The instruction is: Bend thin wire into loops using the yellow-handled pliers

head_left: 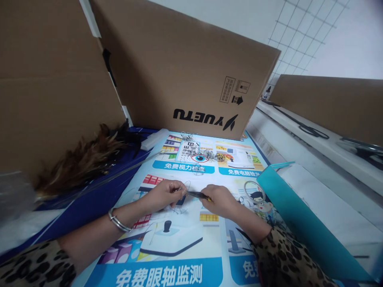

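Observation:
My right hand point(220, 199) is closed around a pair of pliers point(196, 194) with dark, slim jaws and a bit of yellow on the handle. The jaws point left and meet the fingertips of my left hand point(171, 193). Those fingers pinch a thin wire point(188, 184), which curves up in a fine loop between the hands. Its exact grip point in the jaws is too small to make out. Beneath both hands lies a printed poster point(179, 223). Farther back on it are tangled bits of thin wire point(209, 154) and another small wire heap point(188, 137).
Cardboard panels point(179, 71) stand at the back and left. Brown feathers point(80, 159) lie to the left near a clear plastic bag point(16, 195). On the right are a wire ring point(254, 192), a teal folder point(299, 215) and a white ledge point(293, 119) holding dark cords.

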Tool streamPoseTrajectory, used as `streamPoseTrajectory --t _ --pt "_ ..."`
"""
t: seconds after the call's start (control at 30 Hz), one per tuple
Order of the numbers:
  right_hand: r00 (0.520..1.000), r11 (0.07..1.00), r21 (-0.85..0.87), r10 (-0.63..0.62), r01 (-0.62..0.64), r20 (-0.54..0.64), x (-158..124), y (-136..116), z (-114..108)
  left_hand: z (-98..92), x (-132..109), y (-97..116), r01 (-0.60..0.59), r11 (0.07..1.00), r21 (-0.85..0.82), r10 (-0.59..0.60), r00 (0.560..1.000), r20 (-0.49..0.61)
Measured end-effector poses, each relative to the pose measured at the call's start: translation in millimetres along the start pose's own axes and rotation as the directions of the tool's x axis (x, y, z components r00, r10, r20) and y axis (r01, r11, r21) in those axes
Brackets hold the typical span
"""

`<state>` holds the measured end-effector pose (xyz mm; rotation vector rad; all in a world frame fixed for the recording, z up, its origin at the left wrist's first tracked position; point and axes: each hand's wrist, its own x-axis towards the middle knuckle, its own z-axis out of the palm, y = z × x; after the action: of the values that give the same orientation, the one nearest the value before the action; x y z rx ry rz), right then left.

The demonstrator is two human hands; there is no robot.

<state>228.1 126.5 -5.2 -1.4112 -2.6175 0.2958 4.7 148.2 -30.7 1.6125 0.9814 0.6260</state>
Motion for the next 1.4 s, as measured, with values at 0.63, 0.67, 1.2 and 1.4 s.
streamPoseTrajectory --t 0.63,0.67,1.2,1.4 --pt "0.999 0.999 -0.027 0.024 -0.025 -0.029 0.0 -0.5 1.6 4.9 -4.8 8.1 -0.206 0.958 0.198 0.232 0.965 -0.118" --pt "0.999 1.0 0.009 0.025 -0.024 -0.03 0.2 -0.7 1.4 5.3 -5.4 9.1 -0.206 0.961 0.185 0.23 0.966 -0.121" --pt "0.985 0.768 0.627 0.028 -0.131 0.172 0.1 10.9 8.0 5.4 -8.2 12.1 -0.075 0.988 -0.136 0.075 0.997 -0.01" --pt "0.994 0.805 0.587 0.11 -0.084 -0.008 0.7 -0.7 14.4 4.2 -5.0 8.1 -0.053 0.973 -0.223 0.043 0.998 -0.047"
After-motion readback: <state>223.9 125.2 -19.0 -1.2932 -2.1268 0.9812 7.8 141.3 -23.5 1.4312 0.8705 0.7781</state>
